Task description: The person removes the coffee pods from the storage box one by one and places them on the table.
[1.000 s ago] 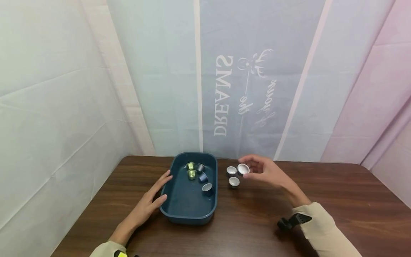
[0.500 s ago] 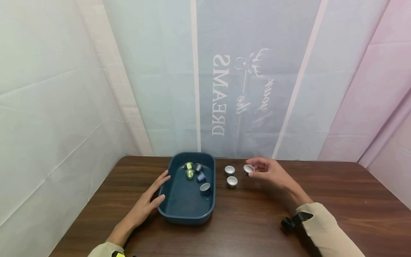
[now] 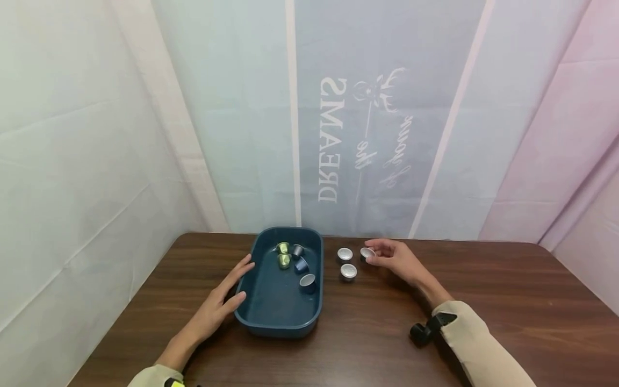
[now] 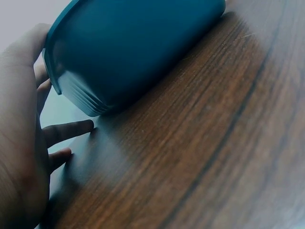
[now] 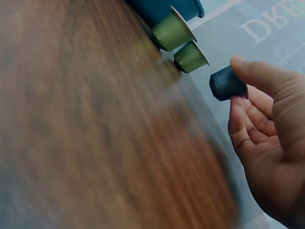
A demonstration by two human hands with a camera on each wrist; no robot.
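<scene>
A dark blue coffee capsule has its silver lid turned up; my right hand pinches it between thumb and fingertips. In the right wrist view the dark capsule is held out past the table's surface. Left of it two more capsules stand lid up on the table, one farther back and one nearer; the right wrist view shows green sides on the pair. My left hand rests against the left side of a dark teal tub, fingertips at its rim, fingers spread.
Inside the tub lie two yellow-green capsules, a dark one, a blue one and one with its silver lid showing. The brown wooden table ends at a printed cloth behind it.
My right hand has drawn the dark blue capsule away to the right from the other two, then shifted it slightly back left. My left hand has stayed at the tub.
</scene>
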